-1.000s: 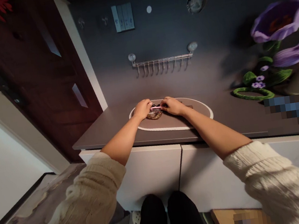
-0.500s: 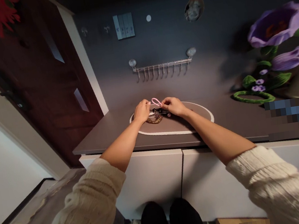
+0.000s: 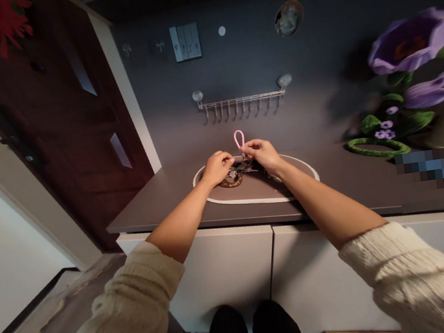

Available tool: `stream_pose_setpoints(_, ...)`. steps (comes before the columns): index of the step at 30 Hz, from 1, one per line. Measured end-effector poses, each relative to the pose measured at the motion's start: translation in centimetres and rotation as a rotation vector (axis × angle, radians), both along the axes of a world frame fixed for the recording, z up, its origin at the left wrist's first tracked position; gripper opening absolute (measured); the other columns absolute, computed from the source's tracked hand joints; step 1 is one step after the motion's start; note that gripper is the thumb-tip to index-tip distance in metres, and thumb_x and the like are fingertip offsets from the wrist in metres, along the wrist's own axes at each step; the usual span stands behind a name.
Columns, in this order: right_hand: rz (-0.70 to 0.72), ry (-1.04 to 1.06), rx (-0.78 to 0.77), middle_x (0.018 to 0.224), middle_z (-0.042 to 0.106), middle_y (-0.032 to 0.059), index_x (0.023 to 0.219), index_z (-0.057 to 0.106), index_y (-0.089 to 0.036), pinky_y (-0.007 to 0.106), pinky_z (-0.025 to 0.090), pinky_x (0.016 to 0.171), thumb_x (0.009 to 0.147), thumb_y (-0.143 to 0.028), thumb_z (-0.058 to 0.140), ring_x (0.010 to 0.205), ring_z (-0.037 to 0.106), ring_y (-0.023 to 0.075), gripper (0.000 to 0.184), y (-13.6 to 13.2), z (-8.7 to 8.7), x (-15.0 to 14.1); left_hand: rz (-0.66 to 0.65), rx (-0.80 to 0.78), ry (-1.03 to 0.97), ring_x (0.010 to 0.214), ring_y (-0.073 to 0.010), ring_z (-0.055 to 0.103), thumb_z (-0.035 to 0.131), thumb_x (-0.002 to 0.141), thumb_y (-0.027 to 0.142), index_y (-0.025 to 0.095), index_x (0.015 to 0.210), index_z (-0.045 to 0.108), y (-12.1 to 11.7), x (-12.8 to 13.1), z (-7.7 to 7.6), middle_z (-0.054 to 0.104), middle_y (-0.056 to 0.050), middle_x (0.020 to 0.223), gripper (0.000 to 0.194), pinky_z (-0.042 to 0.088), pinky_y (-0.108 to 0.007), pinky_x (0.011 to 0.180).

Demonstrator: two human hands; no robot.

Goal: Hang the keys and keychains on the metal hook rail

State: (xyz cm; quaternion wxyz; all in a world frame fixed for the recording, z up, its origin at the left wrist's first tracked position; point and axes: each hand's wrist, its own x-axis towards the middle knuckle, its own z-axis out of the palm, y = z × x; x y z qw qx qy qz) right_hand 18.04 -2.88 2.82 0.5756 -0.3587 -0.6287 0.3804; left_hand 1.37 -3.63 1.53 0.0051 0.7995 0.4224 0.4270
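A pink looped strap (image 3: 238, 137), like a keychain lanyard, stands up from my right hand (image 3: 262, 156), whose thumb and fingers pinch its lower end. Small dark and metal pieces hang just under those fingertips. My left hand (image 3: 217, 168) is closed at the left, over a cluster of metal trinkets that look like keys (image 3: 233, 174); what its fingertips grip is hidden. A brown ring-shaped tag (image 3: 231, 184) with pale lettering lies below that cluster. All of this is on or just above an oval brown mat (image 3: 260, 201) with a white rim.
The mat lies on a dark countertop (image 3: 152, 200) above white cabinet doors. On the wall behind hangs a clear rack with several hooks (image 3: 242, 99). Purple flowers (image 3: 413, 43) and a green ring (image 3: 378, 147) stand at the right. A dark red door (image 3: 63, 128) is at the left.
The pink strap, first stretched low between both hands, has been raised upright in my right hand. My left hand has come away from it, staying by the metal cluster. The view has tilted up slightly.
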Motion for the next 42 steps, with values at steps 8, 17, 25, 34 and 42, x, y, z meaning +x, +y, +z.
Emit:
stream_pose_setpoints(8, 0.122, 0.215, -0.085, 0.054, 0.053, -0.0043, 0.068, 0.056, -0.015, 0.025, 0.049, 0.064, 0.054, -0.034, 0.077, 0.051, 0.049, 0.006, 0.032, -0.3, 0.3, -0.2, -0.095, -0.071, -0.054, 0.074, -0.0129, 0.053, 0.053, 0.078, 0.025, 0.016, 0.084, 0.067, 0.0, 0.4, -0.1, 0.062, -0.003, 0.081, 0.017, 0.042, -0.026, 0.072)
stream_pose_setpoints(17, 0.181, 0.28, -0.115, 0.064, 0.057, -0.0014, 0.068, 0.053, -0.017, 0.028, 0.051, 0.075, 0.059, -0.03, 0.076, 0.063, 0.058, 0.0088, 0.028, -0.1, 0.2, -0.5, -0.146, -0.166, -0.188, 0.071, -0.0126, 0.055, 0.054, 0.076, 0.025, 0.015, 0.079, 0.066, -0.2, 0.6, 0.0, 0.064, -0.003, 0.079, 0.016, 0.042, -0.025, 0.07)
stream_pose_setpoints(25, 0.187, 0.365, -0.132, 0.073, 0.06, -0.001, 0.07, 0.053, -0.017, 0.029, 0.05, 0.082, 0.061, -0.02, 0.072, 0.071, 0.059, 0.0091, 0.021, -0.2, 0.3, -0.4, -0.151, -0.268, -0.414, 0.063, -0.0108, 0.052, 0.053, 0.076, 0.025, 0.013, 0.077, 0.061, 0.5, 0.6, -0.1, 0.061, 0.0, 0.068, 0.014, 0.042, -0.023, 0.063)
stream_pose_setpoints(34, 0.18, 0.333, -0.122, 0.071, 0.06, -0.0004, 0.061, 0.045, -0.017, 0.032, 0.05, 0.085, 0.058, -0.015, 0.072, 0.076, 0.061, 0.0121, 0.027, 0.2, -0.1, -0.3, -0.019, -0.17, -0.41, 0.072, -0.0117, 0.053, 0.045, 0.081, 0.021, 0.015, 0.078, 0.056, 1.2, 0.1, 0.0, 0.06, -0.002, 0.076, 0.013, 0.041, -0.024, 0.07)
stream_pose_setpoints(42, 0.269, 0.228, -0.233, 0.063, 0.056, -0.0039, 0.072, 0.057, -0.016, 0.026, 0.051, 0.079, 0.055, -0.015, 0.075, 0.067, 0.059, 0.0084, 0.025, 0.1, -0.7, -0.4, 0.145, -0.019, -0.384, 0.085, -0.0147, 0.051, 0.042, 0.083, 0.019, 0.016, 0.076, 0.052, 1.5, -0.3, 0.3, 0.059, -0.005, 0.085, 0.012, 0.039, -0.027, 0.078)
